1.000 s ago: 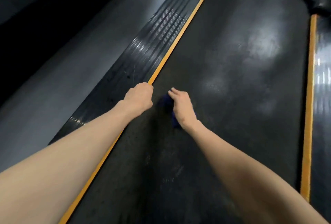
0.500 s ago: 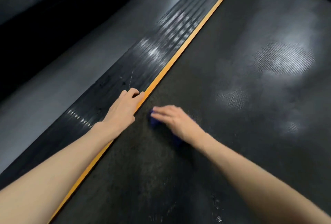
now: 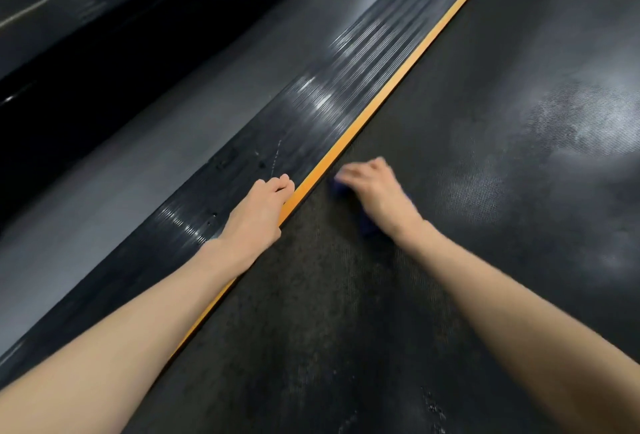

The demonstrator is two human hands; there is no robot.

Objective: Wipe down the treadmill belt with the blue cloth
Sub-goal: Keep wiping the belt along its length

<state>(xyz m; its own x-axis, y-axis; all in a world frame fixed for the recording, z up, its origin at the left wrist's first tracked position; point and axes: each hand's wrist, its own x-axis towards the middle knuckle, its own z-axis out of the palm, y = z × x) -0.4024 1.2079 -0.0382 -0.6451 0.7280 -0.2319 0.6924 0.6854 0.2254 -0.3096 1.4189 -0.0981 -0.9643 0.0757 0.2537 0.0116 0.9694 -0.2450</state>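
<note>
blue cloth (image 3: pixel 367 225): mostly hidden under right hand (image 3: pixel 377 187) | fingers (image 3: pixel 349 173): motion-blurred

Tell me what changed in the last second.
The right hand slid the blue cloth forward along the treadmill belt, away from the person, its fingers turning toward the orange stripe. The left hand shifted from the stripe's edge onto the ribbed side rail. Unchanged: the cloth stays under the right hand, the left hand braces, nothing was picked up or let go.
</note>
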